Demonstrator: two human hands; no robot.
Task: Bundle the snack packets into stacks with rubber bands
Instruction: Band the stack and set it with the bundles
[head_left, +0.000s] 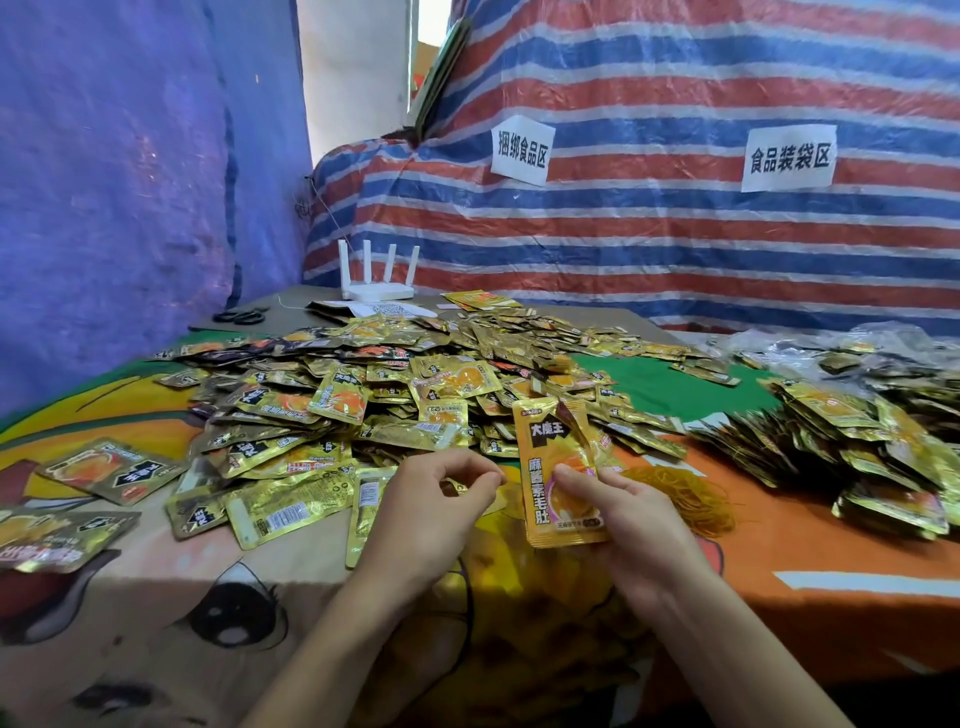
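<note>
held packet: a gold-and-orange snack packet (558, 467), upright with its print facing the camera, over the near part of the bench.
right hand: the right hand (631, 519) grips the held packet at its lower right, thumb pressed on the front, fingers behind.
left hand: the left hand (434, 501) is just left of the held packet and apart from it. Its fingers are curled, with thumb and forefinger tips nearly meeting; I cannot tell whether they pinch anything.
rubber bands: an orange tangle (685, 493) lying just right of the held packet.
loose packets: a broad heap (363, 384) behind and left of the held packet.
stacked packets: rows (857, 452) well right of the held packet.
bench: under the held packet, covered by a cartoon-print cloth (831, 545).
router: white, four antennas (376, 283), far behind the held packet.
scissors: dark (241, 314), far behind and left of the held packet.
striped tarp: hangs (675, 234) beyond the held packet, with two paper signs (521, 149).
</note>
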